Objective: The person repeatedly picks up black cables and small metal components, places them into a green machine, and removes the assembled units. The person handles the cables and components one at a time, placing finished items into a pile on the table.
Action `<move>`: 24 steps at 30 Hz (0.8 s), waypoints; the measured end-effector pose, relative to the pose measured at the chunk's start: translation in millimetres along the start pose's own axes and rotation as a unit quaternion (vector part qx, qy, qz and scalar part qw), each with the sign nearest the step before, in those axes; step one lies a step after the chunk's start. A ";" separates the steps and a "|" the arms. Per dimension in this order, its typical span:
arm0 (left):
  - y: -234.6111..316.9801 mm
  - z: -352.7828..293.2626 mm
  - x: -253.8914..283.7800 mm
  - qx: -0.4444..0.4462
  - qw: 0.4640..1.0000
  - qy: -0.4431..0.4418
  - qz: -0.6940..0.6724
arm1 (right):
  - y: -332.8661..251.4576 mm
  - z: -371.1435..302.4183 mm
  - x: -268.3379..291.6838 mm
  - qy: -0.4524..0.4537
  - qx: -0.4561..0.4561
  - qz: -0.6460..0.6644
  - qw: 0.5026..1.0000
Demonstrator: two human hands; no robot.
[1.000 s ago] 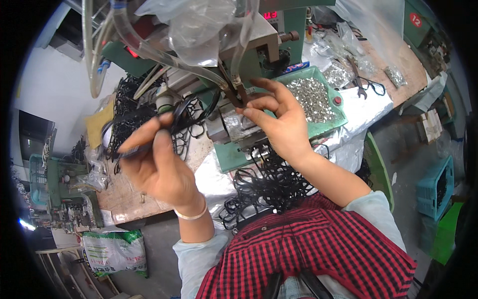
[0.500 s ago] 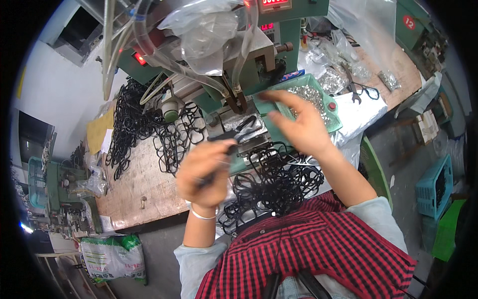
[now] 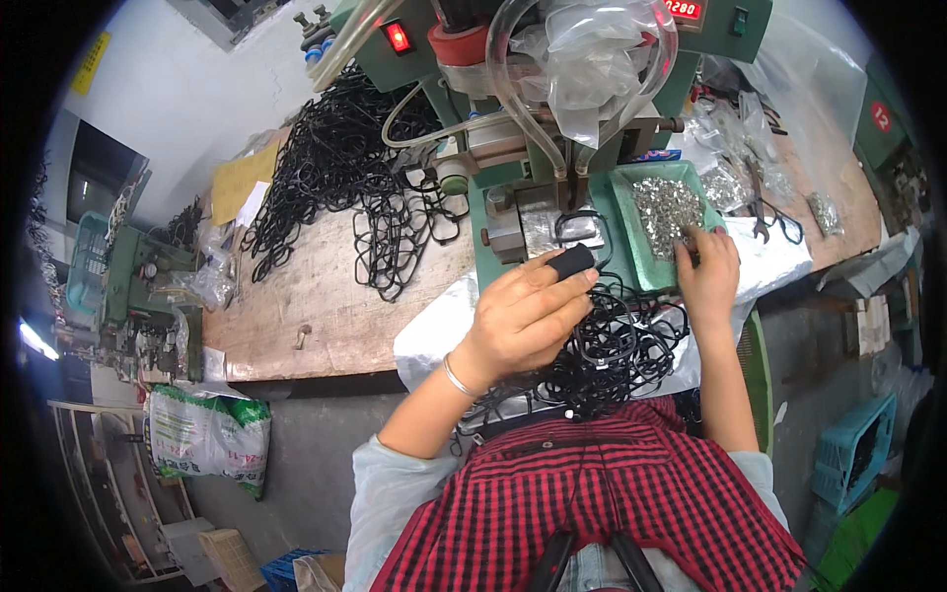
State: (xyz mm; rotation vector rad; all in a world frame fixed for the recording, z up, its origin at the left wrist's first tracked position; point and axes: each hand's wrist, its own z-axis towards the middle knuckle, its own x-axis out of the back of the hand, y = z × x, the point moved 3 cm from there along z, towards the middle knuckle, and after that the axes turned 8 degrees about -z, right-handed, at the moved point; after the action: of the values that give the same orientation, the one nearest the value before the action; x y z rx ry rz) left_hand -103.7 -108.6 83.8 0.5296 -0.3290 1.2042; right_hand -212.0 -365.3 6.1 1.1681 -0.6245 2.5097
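Observation:
My left hand [image 3: 523,321], with a black cover [image 3: 570,261] on one finger, is closed in front of the press. Its fingertips pinch a black cord loop [image 3: 604,229], which runs up onto the metal work plate [image 3: 541,229] under the press's head. Over the near right corner of a green tray [image 3: 631,271], my right hand [image 3: 710,271] has its fingers curled down to the small shiny metal pieces [image 3: 666,207]. Whatever sits between those fingertips is too small to make out. A tangled heap of black cord loops [image 3: 631,335] lies below my left hand.
The green press [image 3: 490,232] stands ahead, with clear hoses and a plastic bag above it. More black cords [image 3: 335,148] pile up left of it on the wooden table [image 3: 326,281]. Pliers [image 3: 760,212] and bagged metal pieces [image 3: 824,212] lie right of the tray.
My right hand has gone from beside the press to the metal pieces in the tray. My left hand has moved in closer to the work plate. The view has shifted.

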 end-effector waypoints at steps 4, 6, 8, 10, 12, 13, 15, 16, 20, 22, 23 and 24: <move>30.2 -28.1 5.6 0.079 0.995 0.038 0.044 | -22.8 17.9 -12.7 0.051 0.018 0.013 0.998; 33.7 -35.7 37.2 0.087 0.978 0.136 0.129 | -24.3 19.2 -8.4 0.044 0.001 -0.014 0.999; 32.1 -39.2 81.5 0.096 0.937 0.254 0.219 | -20.1 21.9 -7.5 0.073 0.019 0.015 0.997; 23.3 -22.9 120.0 0.186 0.867 0.405 0.224 | -27.0 31.5 -7.4 0.093 0.050 0.053 0.993; -9.6 -25.6 144.5 0.248 0.862 0.339 0.284 | -25.5 34.3 -13.1 0.092 0.050 0.085 0.991; -29.3 -29.1 155.3 0.278 0.856 0.305 0.312 | -24.1 36.6 -14.6 0.100 0.054 0.092 0.989; -76.2 -54.2 160.6 0.329 0.830 0.166 0.419 | -25.7 37.5 -16.2 0.083 0.030 0.111 0.990; -99.7 -72.7 159.1 0.325 0.842 0.133 0.410 | -26.5 38.0 -17.5 0.074 0.019 0.123 0.989; -144.5 -111.0 105.4 0.478 0.685 -0.093 0.542 | -15.6 29.1 -13.4 0.059 -0.022 0.127 0.990; -161.8 -159.7 102.0 0.493 0.723 -0.059 0.480 | -11.5 21.4 -8.4 0.037 -0.042 0.127 0.990; -157.3 -159.5 96.2 0.492 0.734 -0.018 0.468 | -6.7 17.9 -5.0 0.029 -0.059 0.119 0.991; -146.5 -156.7 92.6 0.480 0.728 -0.024 0.489 | -2.8 14.1 0.9 0.023 -0.070 0.128 0.989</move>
State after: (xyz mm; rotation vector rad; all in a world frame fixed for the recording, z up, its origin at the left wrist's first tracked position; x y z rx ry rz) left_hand 59.6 13.2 -30.7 1.3927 0.0518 2.4220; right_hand -202.2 -369.9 15.6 1.0339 -0.9767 2.6407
